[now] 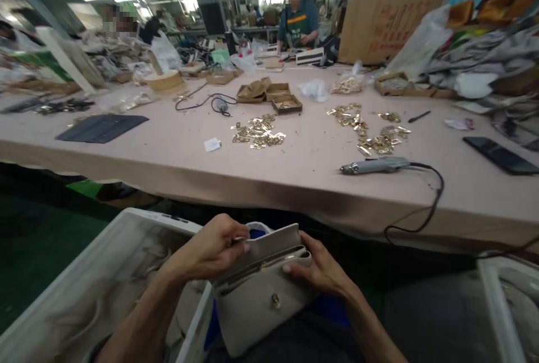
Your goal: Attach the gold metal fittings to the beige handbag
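Observation:
A beige handbag (256,309) with its flap raised rests over my lap, below the table edge. Its front carries a small gold clasp (275,300), and a zipper shows in the opening under the flap. My left hand (221,248) pinches the flap's upper left edge between thumb and fingers. On the other side, my right hand (318,267) grips the bag's right end, thumb on the front and fingers behind. The bag tilts, its right end higher than its left.
A white crate (138,217) with beige pieces stands at left, another crate (492,290) at right. On the table (252,172) lie gold hardware piles (259,132), an electric screwdriver (374,165) with its cord hanging over the edge, and a phone (501,155). Beyond stands a person (297,20).

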Demonstrator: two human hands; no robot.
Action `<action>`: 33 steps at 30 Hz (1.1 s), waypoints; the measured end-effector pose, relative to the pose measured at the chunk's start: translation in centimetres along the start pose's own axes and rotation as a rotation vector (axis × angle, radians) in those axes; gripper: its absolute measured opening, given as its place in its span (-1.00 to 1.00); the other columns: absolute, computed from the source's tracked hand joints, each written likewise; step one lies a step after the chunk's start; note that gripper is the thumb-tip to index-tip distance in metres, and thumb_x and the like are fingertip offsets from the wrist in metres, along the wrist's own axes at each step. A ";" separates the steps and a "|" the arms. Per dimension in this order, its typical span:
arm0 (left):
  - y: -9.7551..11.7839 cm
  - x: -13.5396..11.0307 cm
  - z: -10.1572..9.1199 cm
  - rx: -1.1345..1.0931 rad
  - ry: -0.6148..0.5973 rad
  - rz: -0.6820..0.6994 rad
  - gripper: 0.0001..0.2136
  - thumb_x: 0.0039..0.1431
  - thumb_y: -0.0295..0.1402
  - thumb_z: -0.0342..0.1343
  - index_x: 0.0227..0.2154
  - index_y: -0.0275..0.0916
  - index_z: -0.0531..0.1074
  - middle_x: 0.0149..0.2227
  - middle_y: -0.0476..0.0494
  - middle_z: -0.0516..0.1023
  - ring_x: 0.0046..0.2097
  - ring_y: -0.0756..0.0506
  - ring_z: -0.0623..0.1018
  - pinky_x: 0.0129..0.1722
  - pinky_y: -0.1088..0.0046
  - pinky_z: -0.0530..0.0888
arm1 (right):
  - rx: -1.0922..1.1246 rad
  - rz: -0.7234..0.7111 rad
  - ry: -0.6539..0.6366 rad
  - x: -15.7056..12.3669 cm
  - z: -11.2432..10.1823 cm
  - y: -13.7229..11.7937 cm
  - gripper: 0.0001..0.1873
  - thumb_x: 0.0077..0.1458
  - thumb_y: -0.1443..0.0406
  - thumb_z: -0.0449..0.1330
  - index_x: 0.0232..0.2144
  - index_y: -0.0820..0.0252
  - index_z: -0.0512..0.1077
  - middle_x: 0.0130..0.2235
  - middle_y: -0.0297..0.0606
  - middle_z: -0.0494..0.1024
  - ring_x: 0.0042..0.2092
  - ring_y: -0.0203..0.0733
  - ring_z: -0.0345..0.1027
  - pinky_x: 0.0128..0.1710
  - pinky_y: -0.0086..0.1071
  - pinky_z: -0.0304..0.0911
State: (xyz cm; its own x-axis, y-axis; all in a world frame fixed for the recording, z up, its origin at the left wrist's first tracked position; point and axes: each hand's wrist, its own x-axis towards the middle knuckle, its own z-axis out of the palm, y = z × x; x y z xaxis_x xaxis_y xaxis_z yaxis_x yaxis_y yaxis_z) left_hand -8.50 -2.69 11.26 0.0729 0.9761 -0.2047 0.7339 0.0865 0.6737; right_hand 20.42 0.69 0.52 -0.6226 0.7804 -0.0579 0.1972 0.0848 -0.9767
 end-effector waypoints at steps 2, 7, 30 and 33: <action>0.5 2.7 1.7 -0.040 -0.155 0.177 -0.76 0.11 -0.20 0.25 -0.57 -0.21 0.55 -0.58 0.01 0.39 -0.47 -0.03 0.37 -0.44 0.46 0.25 | 0.008 0.051 0.108 -1.0 0.0 1.7 -0.45 0.06 0.03 0.40 0.05 0.13 0.51 -0.08 -0.22 0.63 -0.07 0.00 0.51 -0.06 -0.25 0.42; -0.8 6.4 6.6 -0.394 -0.056 0.273 -0.79 0.04 -0.20 0.37 -0.42 -0.27 0.69 -0.50 -0.05 0.45 -0.42 -0.03 0.39 -0.44 0.45 0.26 | 0.007 0.184 0.294 -2.2 -1.1 5.4 -0.44 0.08 0.03 0.38 0.06 0.16 0.50 -0.03 -0.16 0.63 -0.03 0.04 0.51 0.02 -0.18 0.41; -2.8 5.7 13.7 -1.079 0.197 -0.277 -0.60 -0.09 -0.14 0.47 -0.34 -0.38 0.56 -0.42 -0.30 0.67 -0.49 -0.11 0.61 -0.50 0.46 0.53 | 0.064 0.227 0.181 1.8 -3.3 10.2 -0.43 0.01 -0.02 0.41 -0.06 0.25 0.56 -0.16 -0.19 0.63 -0.14 -0.04 0.48 -0.12 -0.27 0.38; -3.1 6.4 14.7 -1.228 0.285 -0.393 -0.55 -0.26 -0.25 0.52 -0.31 -0.40 0.55 -0.45 -0.29 0.67 -0.51 -0.09 0.58 -0.55 0.51 0.50 | 0.209 0.244 0.013 2.7 -3.3 10.4 -0.39 -0.06 -0.04 0.44 -0.08 0.25 0.59 -0.15 -0.21 0.64 -0.19 -0.06 0.49 -0.19 -0.29 0.40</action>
State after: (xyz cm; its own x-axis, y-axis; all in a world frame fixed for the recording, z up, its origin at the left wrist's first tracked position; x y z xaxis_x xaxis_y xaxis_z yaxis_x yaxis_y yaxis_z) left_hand -0.35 0.31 -2.61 -0.2576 0.8388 -0.4796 -0.4240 0.3479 0.8362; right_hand 23.31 5.76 -9.15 -0.5663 0.7698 -0.2945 0.1793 -0.2337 -0.9556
